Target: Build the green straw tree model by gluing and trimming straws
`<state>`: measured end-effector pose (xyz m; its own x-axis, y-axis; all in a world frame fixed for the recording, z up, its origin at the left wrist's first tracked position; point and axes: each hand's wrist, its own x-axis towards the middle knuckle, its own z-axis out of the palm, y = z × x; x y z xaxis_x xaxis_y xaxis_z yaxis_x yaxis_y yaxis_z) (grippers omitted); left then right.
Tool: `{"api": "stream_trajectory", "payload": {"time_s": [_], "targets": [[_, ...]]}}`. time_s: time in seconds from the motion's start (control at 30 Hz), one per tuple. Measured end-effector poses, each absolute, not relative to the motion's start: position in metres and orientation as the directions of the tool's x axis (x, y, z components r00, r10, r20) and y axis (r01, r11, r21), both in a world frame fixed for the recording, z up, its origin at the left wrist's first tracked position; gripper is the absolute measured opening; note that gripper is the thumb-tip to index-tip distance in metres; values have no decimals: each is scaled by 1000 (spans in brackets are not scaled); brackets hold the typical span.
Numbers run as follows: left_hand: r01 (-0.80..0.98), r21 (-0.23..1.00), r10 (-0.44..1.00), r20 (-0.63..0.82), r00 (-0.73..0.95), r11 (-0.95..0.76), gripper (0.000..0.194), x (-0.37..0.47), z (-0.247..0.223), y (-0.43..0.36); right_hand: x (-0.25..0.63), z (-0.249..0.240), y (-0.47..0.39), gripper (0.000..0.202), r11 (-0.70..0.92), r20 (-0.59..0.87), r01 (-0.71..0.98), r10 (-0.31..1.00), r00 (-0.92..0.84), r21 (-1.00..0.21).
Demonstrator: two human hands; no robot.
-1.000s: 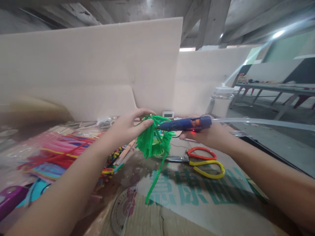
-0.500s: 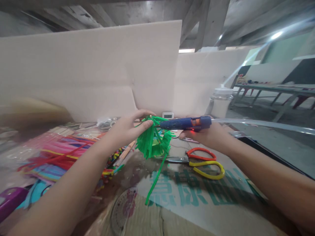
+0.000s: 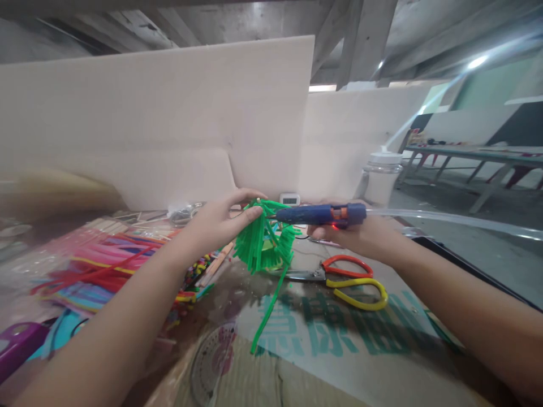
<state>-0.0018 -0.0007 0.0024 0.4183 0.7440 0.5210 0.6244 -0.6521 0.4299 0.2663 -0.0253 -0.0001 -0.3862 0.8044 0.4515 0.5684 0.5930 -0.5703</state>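
My left hand [image 3: 223,217] is closed on the top of a bundle of green strips [image 3: 258,249], its thumb pressed against them. One long green strip hangs loose from the bundle down toward the table. My right hand [image 3: 356,234] is wrapped round a blue glue gun [image 3: 314,214] with a small red light. The gun points left, its tip at the green bundle near my left thumb. A long clear tube or stick runs out of the gun's back to the right.
Scissors [image 3: 356,280] with red and yellow handles lie below the gun. Colourful strips [image 3: 110,265] cover the left side, near a purple tool [image 3: 21,345]. A round protractor [image 3: 212,362] lies in front. Behind are a small display [image 3: 289,199] and a bottle [image 3: 379,178].
The glue gun has shifted very slightly down and right with my right hand. My left hand and the green bundle have hardly moved.
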Motion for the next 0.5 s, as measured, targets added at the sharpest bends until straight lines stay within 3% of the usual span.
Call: {"api": "stream_trajectory", "payload": {"time_s": [0.5], "targets": [[637,429,750,528,398,-640,37,-2,1,1,267,-2,-23,38,588,398,553,808,-434,-590]]}}
